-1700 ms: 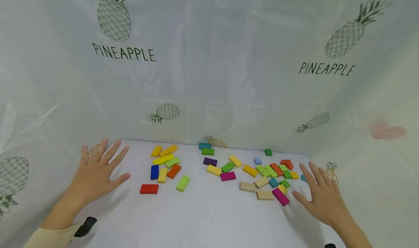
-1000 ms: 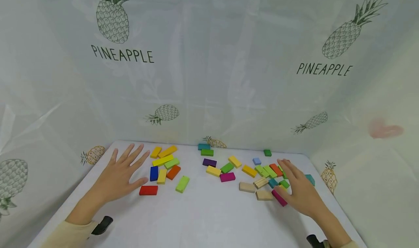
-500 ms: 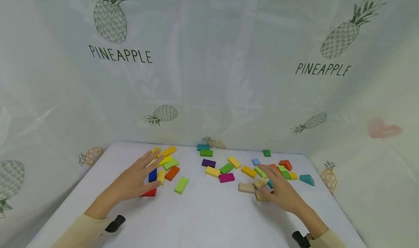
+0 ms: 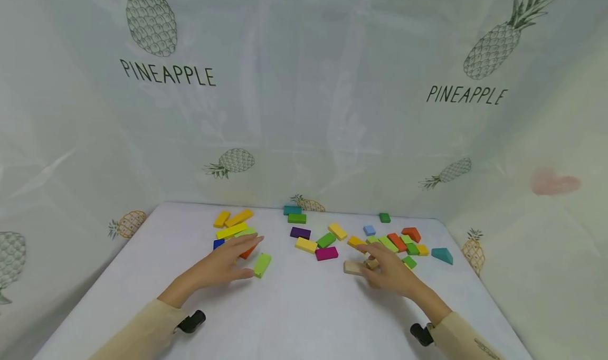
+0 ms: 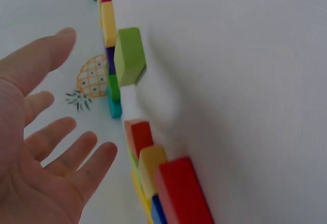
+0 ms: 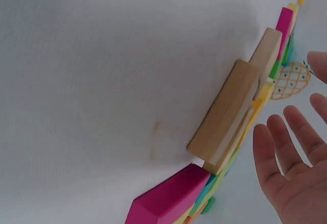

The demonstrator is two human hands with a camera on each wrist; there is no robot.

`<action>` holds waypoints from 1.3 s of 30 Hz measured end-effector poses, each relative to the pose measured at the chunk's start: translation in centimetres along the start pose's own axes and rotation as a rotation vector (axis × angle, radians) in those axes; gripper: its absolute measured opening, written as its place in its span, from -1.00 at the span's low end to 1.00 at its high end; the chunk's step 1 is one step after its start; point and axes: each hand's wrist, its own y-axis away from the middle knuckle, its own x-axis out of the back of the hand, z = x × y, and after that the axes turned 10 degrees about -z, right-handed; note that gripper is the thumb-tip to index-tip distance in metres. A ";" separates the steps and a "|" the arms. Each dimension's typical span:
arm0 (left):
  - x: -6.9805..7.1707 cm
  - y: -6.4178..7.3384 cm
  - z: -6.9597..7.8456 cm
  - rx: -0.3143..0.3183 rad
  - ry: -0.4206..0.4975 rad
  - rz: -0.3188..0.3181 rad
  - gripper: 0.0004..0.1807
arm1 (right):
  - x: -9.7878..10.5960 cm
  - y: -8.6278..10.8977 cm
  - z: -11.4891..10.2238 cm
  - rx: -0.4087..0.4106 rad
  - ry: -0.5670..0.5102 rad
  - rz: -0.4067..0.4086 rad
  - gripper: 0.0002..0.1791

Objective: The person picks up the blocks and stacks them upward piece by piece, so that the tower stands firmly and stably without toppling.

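My left hand (image 4: 216,269) hovers over the left group of wooden blocks, palm down with fingers extended. Its fingertips overlap an orange block (image 4: 248,252), and the thumb points at a lime block (image 4: 262,265). In the left wrist view the palm (image 5: 43,183) holds nothing; a red block (image 5: 184,193), hidden in the head view, shows below it. My right hand (image 4: 391,271) is over the bare-wood blocks, its fingers loosely bent. One plain block (image 4: 353,267) shows left of its thumb. The right wrist view shows that hand apart from a plain block (image 6: 225,111) and a magenta block (image 6: 171,196).
Between the hands lie a purple block (image 4: 300,233), a magenta block (image 4: 326,253) and several yellow and green ones. At the right are a red-orange block (image 4: 411,234) and a teal block (image 4: 443,255). A pineapple-print curtain (image 4: 304,112) rises behind the white table (image 4: 294,318).
My left hand has moved right, from beside the left group to over it. My right hand has moved left from the far right blocks to the plain ones. The blocks look unmoved.
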 end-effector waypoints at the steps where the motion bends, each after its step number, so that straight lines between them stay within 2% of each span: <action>1: -0.2 -0.3 0.0 0.001 0.009 -0.010 -0.07 | -0.1 -0.2 0.0 -0.001 -0.007 -0.009 -0.41; 8: -1.5 -1.9 0.6 -0.001 0.014 -0.081 -0.12 | -0.9 -0.7 -0.6 0.007 0.035 -0.050 -0.49; 16: -1.9 -2.4 1.4 0.017 0.030 -0.109 -0.31 | -1.3 -1.0 -1.2 -0.068 0.173 -0.057 -0.55; 20: -1.9 -2.6 1.7 0.025 0.018 -0.118 -0.40 | -1.5 -1.2 -1.2 -0.070 0.184 -0.057 -0.57; 27: -2.0 -2.5 1.9 0.045 0.022 -0.127 -0.40 | -1.8 -1.3 -1.1 -0.024 0.100 -0.084 -0.58; 34: -2.0 -2.6 2.0 0.066 0.102 -0.120 -0.34 | -1.5 -1.3 -1.7 -0.012 0.001 -0.203 -0.42; 39: -2.1 -2.8 2.1 0.054 0.118 -0.129 -0.38 | -1.3 -1.4 -1.9 0.005 -0.046 -0.260 -0.36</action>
